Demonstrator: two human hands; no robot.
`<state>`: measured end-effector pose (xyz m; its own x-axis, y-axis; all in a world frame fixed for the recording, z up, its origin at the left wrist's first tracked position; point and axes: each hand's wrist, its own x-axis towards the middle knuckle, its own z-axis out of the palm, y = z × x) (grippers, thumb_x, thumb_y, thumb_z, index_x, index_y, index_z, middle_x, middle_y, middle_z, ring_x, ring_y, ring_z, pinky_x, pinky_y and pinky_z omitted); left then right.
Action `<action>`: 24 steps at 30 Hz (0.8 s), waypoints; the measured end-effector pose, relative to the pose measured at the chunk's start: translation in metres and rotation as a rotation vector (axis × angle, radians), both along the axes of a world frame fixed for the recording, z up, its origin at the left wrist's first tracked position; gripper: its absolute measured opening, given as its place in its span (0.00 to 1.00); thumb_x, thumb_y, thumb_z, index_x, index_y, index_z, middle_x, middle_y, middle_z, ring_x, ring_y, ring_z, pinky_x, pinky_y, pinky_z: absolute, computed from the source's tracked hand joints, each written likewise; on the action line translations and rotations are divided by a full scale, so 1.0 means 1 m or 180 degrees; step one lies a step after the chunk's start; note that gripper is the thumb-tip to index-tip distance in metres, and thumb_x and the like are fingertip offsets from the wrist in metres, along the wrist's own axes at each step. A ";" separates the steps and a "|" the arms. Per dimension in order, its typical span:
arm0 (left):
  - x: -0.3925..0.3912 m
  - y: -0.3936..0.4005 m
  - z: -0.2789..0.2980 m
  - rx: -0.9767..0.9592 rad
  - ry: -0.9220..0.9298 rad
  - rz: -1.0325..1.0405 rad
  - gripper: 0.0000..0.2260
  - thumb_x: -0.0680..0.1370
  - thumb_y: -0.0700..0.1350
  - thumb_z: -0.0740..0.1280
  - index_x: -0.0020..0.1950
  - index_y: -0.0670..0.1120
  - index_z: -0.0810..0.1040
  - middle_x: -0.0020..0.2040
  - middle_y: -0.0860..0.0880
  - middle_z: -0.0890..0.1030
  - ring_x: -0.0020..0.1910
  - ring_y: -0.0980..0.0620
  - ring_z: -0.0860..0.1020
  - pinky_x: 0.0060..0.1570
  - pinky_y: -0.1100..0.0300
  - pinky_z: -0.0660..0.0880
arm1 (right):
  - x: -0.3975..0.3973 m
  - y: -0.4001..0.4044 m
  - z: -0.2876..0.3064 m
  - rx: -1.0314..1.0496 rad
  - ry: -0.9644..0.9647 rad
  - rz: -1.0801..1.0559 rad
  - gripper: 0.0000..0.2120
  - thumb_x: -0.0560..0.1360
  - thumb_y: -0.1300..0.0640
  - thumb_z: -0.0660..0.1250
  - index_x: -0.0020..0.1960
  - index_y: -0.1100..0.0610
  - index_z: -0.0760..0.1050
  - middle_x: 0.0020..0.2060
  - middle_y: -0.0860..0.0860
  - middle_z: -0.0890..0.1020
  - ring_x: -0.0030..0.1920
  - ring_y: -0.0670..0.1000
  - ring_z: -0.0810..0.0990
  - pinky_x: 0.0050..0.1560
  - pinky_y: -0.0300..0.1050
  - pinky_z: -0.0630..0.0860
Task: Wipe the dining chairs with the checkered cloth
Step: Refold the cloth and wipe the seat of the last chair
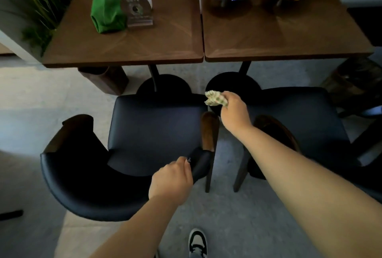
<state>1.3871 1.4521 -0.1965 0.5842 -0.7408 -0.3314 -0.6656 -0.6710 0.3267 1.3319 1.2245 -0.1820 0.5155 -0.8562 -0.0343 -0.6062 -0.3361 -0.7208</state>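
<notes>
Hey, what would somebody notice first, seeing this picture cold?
Two bare arms reach over dark dining chairs: the right hand grips a bunched checkered cloth between the seats, the left hand holds the near chair's backrest. Behind, a bright green cloth lies on the left table.

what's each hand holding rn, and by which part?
Right hand grips the bunched checkered cloth by one end. Left hand grips the left chair at the end of its padded backrest.
</notes>
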 end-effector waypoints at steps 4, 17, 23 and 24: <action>-0.002 0.000 0.000 -0.0076 -0.0175 -0.0074 0.12 0.80 0.53 0.46 0.42 0.55 0.64 0.35 0.55 0.72 0.30 0.52 0.69 0.32 0.56 0.64 | 0.037 -0.008 -0.045 0.0460 0.1132 0.1013 0.15 0.76 0.63 0.57 0.60 0.57 0.76 0.58 0.58 0.78 0.60 0.60 0.74 0.58 0.48 0.71; -0.003 0.000 0.004 -0.0026 -0.0119 -0.0056 0.15 0.82 0.53 0.47 0.55 0.53 0.72 0.48 0.53 0.79 0.45 0.49 0.78 0.40 0.55 0.73 | 0.007 0.026 -0.057 -0.0147 0.0346 0.2365 0.09 0.75 0.67 0.62 0.44 0.60 0.80 0.44 0.50 0.81 0.57 0.48 0.71 0.72 0.44 0.56; -0.002 0.000 0.002 -0.0057 -0.0056 0.0011 0.14 0.81 0.52 0.47 0.52 0.53 0.71 0.45 0.53 0.78 0.42 0.50 0.77 0.36 0.56 0.70 | 0.036 0.036 -0.058 -0.0858 0.2554 0.1996 0.21 0.73 0.54 0.58 0.65 0.53 0.73 0.70 0.47 0.68 0.76 0.50 0.51 0.71 0.63 0.38; -0.003 0.000 0.003 -0.0069 -0.0073 0.0004 0.14 0.81 0.52 0.47 0.51 0.53 0.71 0.45 0.53 0.78 0.41 0.51 0.76 0.35 0.56 0.68 | 0.041 0.038 -0.058 -0.0909 0.2655 0.1951 0.22 0.73 0.53 0.57 0.66 0.53 0.73 0.70 0.48 0.68 0.76 0.50 0.51 0.71 0.64 0.37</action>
